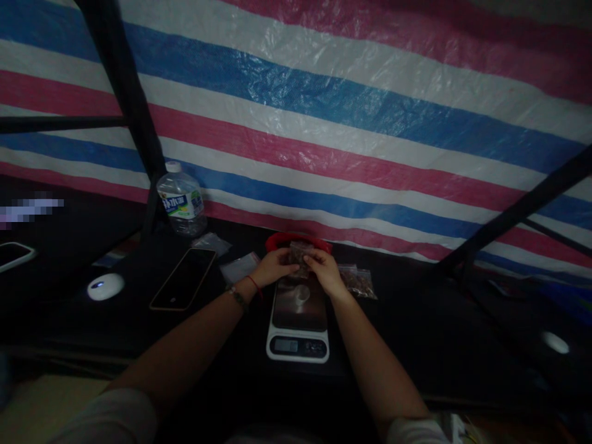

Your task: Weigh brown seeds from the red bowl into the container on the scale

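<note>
My left hand [274,266] and my right hand [324,270] meet above the far end of a small white kitchen scale [298,345]. Both pinch one small clear bag [300,254] of dark brown bits between their fingertips. A small pale piece lies on the scale's shiny platform. Right behind the hands sits a red container [296,240], partly hidden by them. A red string and a beaded bracelet circle my left wrist.
On the black table: filled clear bags [358,280] to the right of the scale, empty clear bags [238,266] to its left, a dark phone [184,279], a water bottle [182,200], a white puck-shaped light [106,287], another phone [13,254]. A striped tarp hangs behind.
</note>
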Action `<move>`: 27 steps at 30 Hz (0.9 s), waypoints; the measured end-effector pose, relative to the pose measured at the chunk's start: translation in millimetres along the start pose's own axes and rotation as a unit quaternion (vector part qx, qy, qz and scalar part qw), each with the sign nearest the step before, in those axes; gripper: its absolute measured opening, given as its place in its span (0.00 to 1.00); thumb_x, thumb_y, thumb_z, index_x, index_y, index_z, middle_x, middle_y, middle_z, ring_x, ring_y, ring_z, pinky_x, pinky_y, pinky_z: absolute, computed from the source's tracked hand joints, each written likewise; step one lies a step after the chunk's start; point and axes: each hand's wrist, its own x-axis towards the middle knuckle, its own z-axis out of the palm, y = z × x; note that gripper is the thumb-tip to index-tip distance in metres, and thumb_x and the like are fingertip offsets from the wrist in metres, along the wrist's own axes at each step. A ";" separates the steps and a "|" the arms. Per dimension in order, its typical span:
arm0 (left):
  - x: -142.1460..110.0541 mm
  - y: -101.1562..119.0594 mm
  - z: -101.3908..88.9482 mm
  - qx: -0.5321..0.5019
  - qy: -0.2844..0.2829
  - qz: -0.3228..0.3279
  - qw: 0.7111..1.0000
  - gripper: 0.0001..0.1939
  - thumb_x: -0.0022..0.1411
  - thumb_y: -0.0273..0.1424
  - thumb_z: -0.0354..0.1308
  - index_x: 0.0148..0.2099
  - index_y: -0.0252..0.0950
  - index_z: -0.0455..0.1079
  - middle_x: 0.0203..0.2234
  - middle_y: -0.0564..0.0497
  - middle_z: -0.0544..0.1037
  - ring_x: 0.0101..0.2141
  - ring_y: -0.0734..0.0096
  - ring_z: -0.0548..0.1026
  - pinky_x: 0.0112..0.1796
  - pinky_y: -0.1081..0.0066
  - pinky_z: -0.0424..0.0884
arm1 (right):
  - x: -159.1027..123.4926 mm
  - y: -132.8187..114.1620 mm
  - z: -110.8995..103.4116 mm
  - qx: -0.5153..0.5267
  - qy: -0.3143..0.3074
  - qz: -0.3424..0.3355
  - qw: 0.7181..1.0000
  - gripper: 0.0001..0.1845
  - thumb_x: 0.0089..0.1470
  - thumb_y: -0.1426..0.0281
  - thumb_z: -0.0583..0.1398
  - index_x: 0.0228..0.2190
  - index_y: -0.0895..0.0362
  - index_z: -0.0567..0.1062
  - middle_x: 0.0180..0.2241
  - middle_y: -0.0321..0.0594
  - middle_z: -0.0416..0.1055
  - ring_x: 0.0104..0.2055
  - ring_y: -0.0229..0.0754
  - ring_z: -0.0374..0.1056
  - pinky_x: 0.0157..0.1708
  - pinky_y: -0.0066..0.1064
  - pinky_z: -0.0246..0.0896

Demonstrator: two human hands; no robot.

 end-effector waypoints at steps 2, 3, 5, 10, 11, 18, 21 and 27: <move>0.1 -0.6 1.2 -0.007 0.010 0.005 1.000 0.23 0.50 0.34 0.66 0.48 0.31 0.70 0.42 0.44 0.78 0.40 0.62 0.77 0.44 0.60 0.73 | -0.4 0.8 0.7 -0.005 0.000 -0.006 1.000 0.17 0.48 0.57 0.63 0.36 0.56 0.77 0.34 0.40 0.77 0.36 0.44 0.72 0.35 0.33 0.68; 0.2 -0.7 1.4 -0.011 0.014 0.009 1.000 0.22 0.50 0.34 0.66 0.47 0.32 0.70 0.42 0.44 0.78 0.41 0.62 0.77 0.45 0.59 0.72 | -0.6 0.8 0.8 -0.009 -0.002 -0.010 1.000 0.17 0.48 0.57 0.62 0.36 0.55 0.77 0.33 0.40 0.77 0.36 0.44 0.72 0.35 0.33 0.68; 0.6 -0.1 1.4 -0.021 0.009 0.014 1.000 0.23 0.49 0.33 0.66 0.48 0.32 0.70 0.43 0.44 0.78 0.42 0.62 0.77 0.46 0.59 0.71 | -1.2 0.1 0.3 -0.013 -0.004 -0.020 1.000 0.16 0.48 0.57 0.63 0.35 0.55 0.77 0.33 0.40 0.76 0.36 0.44 0.71 0.35 0.33 0.68; 0.2 2.1 0.7 -0.034 -0.016 0.021 0.999 0.27 0.46 0.30 0.68 0.50 0.31 0.69 0.46 0.42 0.77 0.45 0.61 0.75 0.49 0.58 0.70 | -1.9 -2.1 -1.8 0.025 -0.003 -0.025 0.999 0.15 0.47 0.59 0.64 0.34 0.56 0.77 0.33 0.39 0.76 0.34 0.42 0.71 0.36 0.33 0.67; -0.1 2.0 0.7 -0.029 -0.007 0.019 0.999 0.26 0.47 0.30 0.67 0.50 0.32 0.69 0.45 0.43 0.77 0.44 0.61 0.76 0.48 0.58 0.70 | -1.9 -1.8 -1.7 0.029 -0.007 -0.020 0.999 0.14 0.47 0.59 0.64 0.33 0.56 0.77 0.32 0.39 0.76 0.34 0.42 0.71 0.36 0.33 0.67; -1.6 2.6 1.8 0.025 0.028 0.033 0.999 0.20 0.52 0.36 0.63 0.46 0.31 0.72 0.43 0.44 0.79 0.42 0.61 0.76 0.47 0.61 0.71 | -1.3 2.0 -0.6 0.026 0.020 -0.015 0.999 0.13 0.48 0.60 0.64 0.32 0.56 0.77 0.31 0.38 0.76 0.33 0.42 0.71 0.35 0.32 0.67; -2.0 6.5 0.5 0.039 0.054 0.049 0.997 0.20 0.55 0.40 0.62 0.45 0.32 0.73 0.42 0.44 0.79 0.43 0.61 0.76 0.47 0.62 0.71 | -1.0 2.4 -0.9 0.009 0.027 -0.022 0.999 0.12 0.47 0.60 0.64 0.30 0.56 0.78 0.30 0.38 0.75 0.32 0.41 0.70 0.34 0.31 0.66; -3.9 13.4 -1.0 0.055 0.103 0.061 0.991 0.20 0.56 0.43 0.60 0.44 0.32 0.76 0.40 0.45 0.81 0.40 0.62 0.77 0.45 0.64 0.73 | -2.5 -2.2 1.1 0.007 0.045 -0.039 0.998 0.11 0.48 0.61 0.64 0.30 0.55 0.79 0.30 0.38 0.76 0.32 0.42 0.71 0.35 0.31 0.65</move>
